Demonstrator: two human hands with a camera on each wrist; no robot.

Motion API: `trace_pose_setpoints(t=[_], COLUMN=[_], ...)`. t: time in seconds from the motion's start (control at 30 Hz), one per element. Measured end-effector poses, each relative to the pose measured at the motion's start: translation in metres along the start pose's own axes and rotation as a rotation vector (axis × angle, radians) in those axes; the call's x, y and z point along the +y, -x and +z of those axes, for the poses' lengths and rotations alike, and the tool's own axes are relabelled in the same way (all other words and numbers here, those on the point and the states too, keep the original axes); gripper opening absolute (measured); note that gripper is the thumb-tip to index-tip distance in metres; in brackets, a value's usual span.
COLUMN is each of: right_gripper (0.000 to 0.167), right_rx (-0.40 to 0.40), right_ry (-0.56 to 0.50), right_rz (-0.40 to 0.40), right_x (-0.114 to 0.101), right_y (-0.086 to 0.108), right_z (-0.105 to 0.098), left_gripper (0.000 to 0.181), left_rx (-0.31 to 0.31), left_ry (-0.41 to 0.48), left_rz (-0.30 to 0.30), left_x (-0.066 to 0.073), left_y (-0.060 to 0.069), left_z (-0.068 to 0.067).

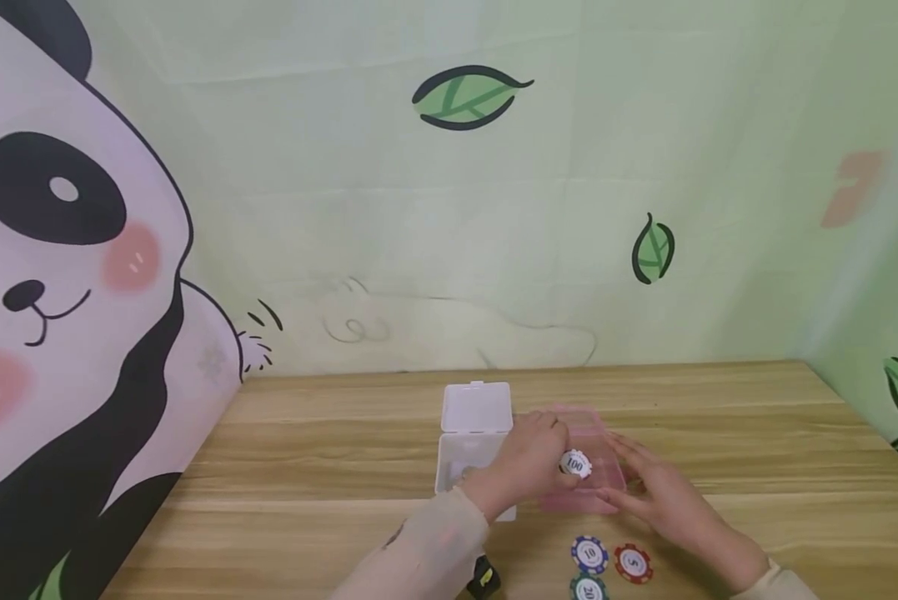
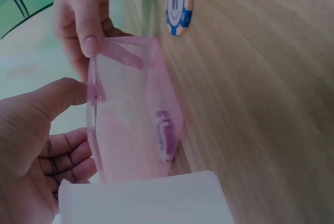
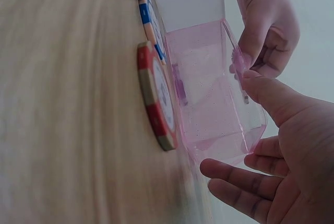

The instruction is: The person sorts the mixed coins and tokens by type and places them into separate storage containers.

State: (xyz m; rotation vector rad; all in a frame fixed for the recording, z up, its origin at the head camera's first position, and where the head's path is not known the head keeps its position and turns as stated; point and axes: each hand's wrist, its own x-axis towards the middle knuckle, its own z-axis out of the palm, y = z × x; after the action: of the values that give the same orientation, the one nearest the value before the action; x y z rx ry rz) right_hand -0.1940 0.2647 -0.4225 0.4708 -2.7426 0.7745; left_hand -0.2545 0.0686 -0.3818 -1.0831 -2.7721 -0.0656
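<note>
A transparent pink box (image 1: 594, 500) stands on the table between the hands. A white poker chip marked 100 (image 1: 574, 464) is near my left thumb in the head view; the left wrist view shows a chip (image 2: 164, 135) low inside the box. My left hand (image 1: 533, 454) is over the box's left side, fingers loosely bent; nothing shows within them in the left wrist view. With thumb and fingers, my right hand (image 1: 669, 492) holds the right side of the box. To the left, a white box (image 1: 449, 462) has its lid (image 1: 477, 407) raised; my left arm partly hides it.
Blue (image 1: 589, 553), red (image 1: 633, 563) and green (image 1: 588, 587) poker chips lie in front of the pink box. A small black object with a yellow mark (image 1: 484, 577) is near the left sleeve. A panda-printed cloth (image 1: 494, 208) bounds the table's back and sides.
</note>
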Motion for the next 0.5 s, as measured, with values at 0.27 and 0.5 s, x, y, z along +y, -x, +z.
trace_pose_setpoints(t=[0.27, 0.5], right_gripper=[0.073, 0.073], right_rx=[-0.003, -0.007], right_ry=[-0.002, -0.006], right_rz=[0.007, 0.011], right_x=[0.0, 0.002], right_y=[0.0, 0.001], right_z=[-0.001, 0.002], left_gripper=[0.04, 0.048], left_rx=[-0.001, -0.038], left_ry=[-0.017, -0.008], left_rz=[0.013, -0.012], left_x=[0.003, 0.006], left_y=[-0.008, -0.012], left_z=[0.005, 0.008])
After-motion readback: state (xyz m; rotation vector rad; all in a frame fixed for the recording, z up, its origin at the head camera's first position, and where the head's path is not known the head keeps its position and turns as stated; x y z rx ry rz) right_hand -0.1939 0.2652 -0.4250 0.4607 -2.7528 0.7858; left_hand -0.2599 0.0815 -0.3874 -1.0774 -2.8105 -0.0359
